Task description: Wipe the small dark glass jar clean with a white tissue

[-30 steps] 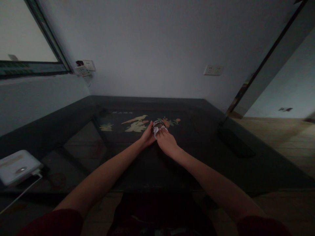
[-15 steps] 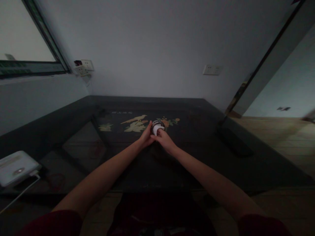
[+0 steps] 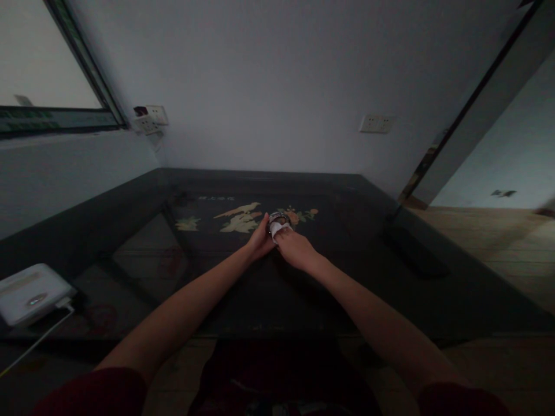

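Both my hands meet over the middle of a dark glass-topped table (image 3: 347, 277). My left hand (image 3: 259, 240) cups the left side of a small round glass-like object (image 3: 277, 219) that stands on the table. My right hand (image 3: 295, 248) presses a piece of white cloth or tissue (image 3: 276, 229) against the object's front, fingers closed on it. The room is dim and the object's details are hard to make out.
A bird-and-flower picture (image 3: 243, 218) shows under the glass behind my hands. A white device with a cable (image 3: 30, 292) lies at the table's left edge. Wall sockets (image 3: 376, 123) sit on the far wall, a window (image 3: 39, 63) at left, a wooden floor (image 3: 489, 231) at right.
My right hand has shifted the white cloth slightly over the round object, from its top down to its front. The left hand has stayed in place.
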Available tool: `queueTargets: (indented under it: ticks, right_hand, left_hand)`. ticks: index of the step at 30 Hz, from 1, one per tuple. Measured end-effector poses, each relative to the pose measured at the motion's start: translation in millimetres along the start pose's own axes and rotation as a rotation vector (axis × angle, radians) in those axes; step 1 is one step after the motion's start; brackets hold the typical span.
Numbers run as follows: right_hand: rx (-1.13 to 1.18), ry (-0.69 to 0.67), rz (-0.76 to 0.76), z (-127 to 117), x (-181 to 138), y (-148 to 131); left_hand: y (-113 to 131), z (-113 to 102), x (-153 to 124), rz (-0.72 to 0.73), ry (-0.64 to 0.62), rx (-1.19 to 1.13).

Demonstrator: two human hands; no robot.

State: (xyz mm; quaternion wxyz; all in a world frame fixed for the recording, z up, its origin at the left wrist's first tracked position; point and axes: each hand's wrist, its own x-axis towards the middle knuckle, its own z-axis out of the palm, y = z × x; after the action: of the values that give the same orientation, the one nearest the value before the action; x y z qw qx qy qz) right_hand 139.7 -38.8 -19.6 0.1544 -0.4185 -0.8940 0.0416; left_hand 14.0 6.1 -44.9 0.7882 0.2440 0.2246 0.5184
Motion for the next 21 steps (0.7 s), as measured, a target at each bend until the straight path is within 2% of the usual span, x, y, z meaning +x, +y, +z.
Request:
queueTargets:
  ticks: [5,10,13,21]
  right_hand:
    - [-0.123,-0.010,0.008,-4.0,2.2,-3.8]
    - [-0.123,0.021,0.032,-8.1,2.1,4.8]
    - [-0.069,0.064,0.087,-8.7,2.5,16.6]
    - [0.232,0.243,0.192,-16.4,11.1,44.4]
  left_hand:
    - [-0.6,-2.5,1.4,-0.003,-0.020,0.009]
    - [2.4,-4.9,-1.6,0.042,0.006,0.017]
    - [3.9,-6.3,-2.2,0.053,0.030,0.024]
    - [-3.1,-0.4,-4.5,0.110,-0.007,0.086]
